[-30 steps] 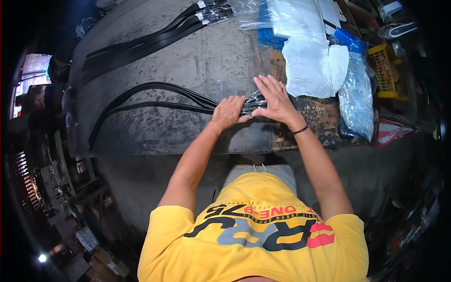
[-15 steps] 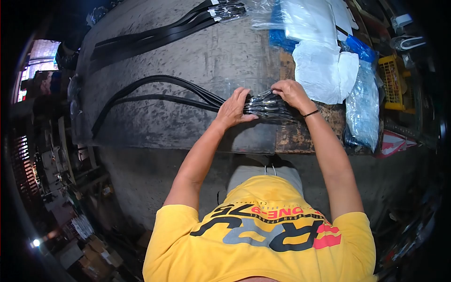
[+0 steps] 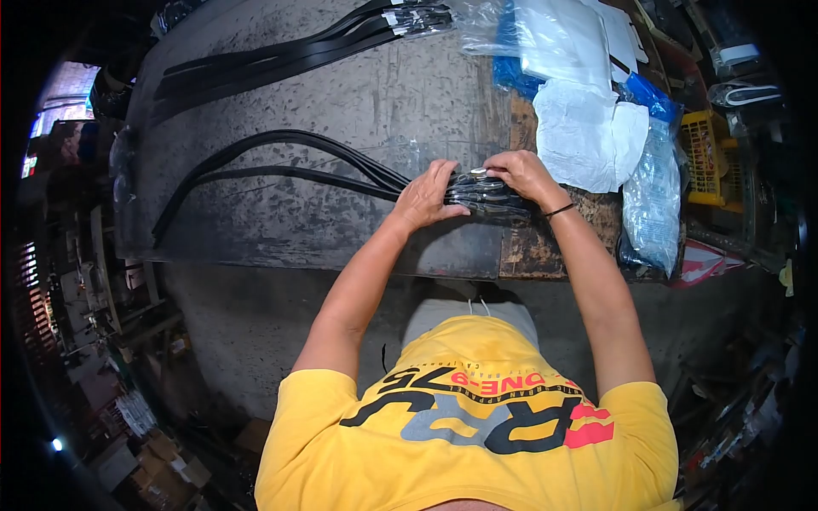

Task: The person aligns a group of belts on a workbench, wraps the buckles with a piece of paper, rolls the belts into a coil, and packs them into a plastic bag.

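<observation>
A bundle of black belts (image 3: pixel 341 152) lies on the dark table, its straps curving away to the left. Shiny buckles in clear plastic (image 3: pixel 481 200) are gathered at its right end. My left hand (image 3: pixel 420 198) is closed around the straps just left of the buckles, thumb below and fingers above. On the right, my right hand (image 3: pixel 521 173) pinches a shiny metal belt buckle (image 3: pixel 479 173) at the top edge of the bundle. Its fingertips partly hide the buckle, and its lower fingers are curled out of sight.
Another bundle of black belts (image 3: pixel 281 64) lies at the back of the table (image 3: pixel 341 230). To the right are white sheets (image 3: pixel 579 136), clear plastic bags (image 3: pixel 652 200) and blue plastic (image 3: pixel 652 98). A yellow crate (image 3: pixel 703 157) stands beyond the right edge.
My right hand has shifted slightly left, and a bright buckle now shows at its fingertips. My left hand keeps its hold on the straps. The whole view has moved slightly.
</observation>
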